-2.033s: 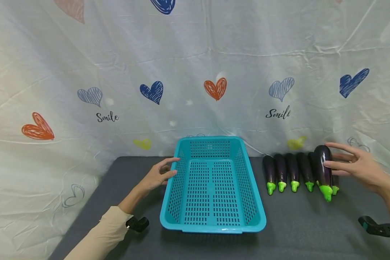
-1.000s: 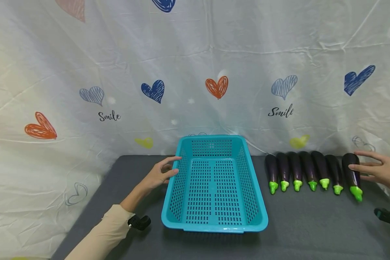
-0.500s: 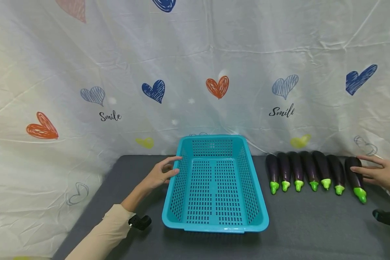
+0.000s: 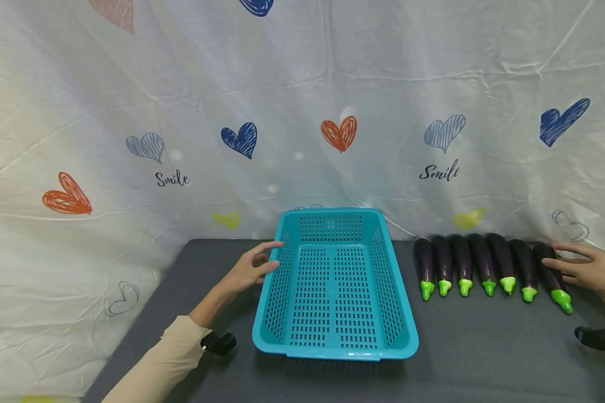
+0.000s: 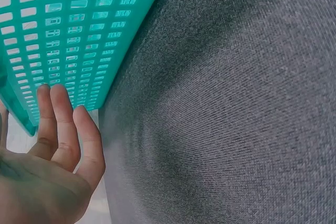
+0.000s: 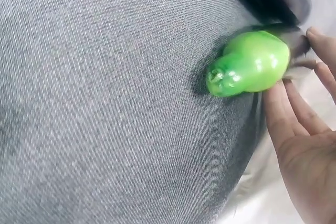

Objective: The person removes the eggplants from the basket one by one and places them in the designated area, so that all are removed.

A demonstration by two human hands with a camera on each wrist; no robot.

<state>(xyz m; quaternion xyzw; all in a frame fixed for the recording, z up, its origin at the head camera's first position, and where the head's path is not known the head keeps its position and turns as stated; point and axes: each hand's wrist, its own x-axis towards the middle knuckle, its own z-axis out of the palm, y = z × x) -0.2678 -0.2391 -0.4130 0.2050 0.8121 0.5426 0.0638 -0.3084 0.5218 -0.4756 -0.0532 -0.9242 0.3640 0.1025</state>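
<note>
Several dark purple eggplants with green caps lie side by side in a row at the right in the head view, caps toward me. My right hand (image 4: 592, 271) holds the rightmost eggplant (image 4: 548, 268), thumb on top and fingers along its right side. That eggplant rests on the table, slanted, its upper part against its neighbour (image 4: 524, 266). In the right wrist view its green cap (image 6: 257, 61) faces the camera. A blue plastic basket (image 4: 266, 313) stands left of the row with nothing in it. My left hand (image 4: 247, 270) rests at its left rim, fingers loosely extended along the outer wall (image 5: 79, 35).
A dark grey cloth (image 4: 464, 347) covers the table. Behind it hangs a white curtain (image 4: 292, 73) printed with hearts and words. A thin white cord (image 4: 400, 228) runs behind the basket toward the eggplants. Black wrist devices (image 4: 219, 342) sit on both wrists.
My right hand has carried one eggplant rightward from above the row and laid it at the row's right end, then moved it slightly against its neighbour. My left hand stays at the basket rim.
</note>
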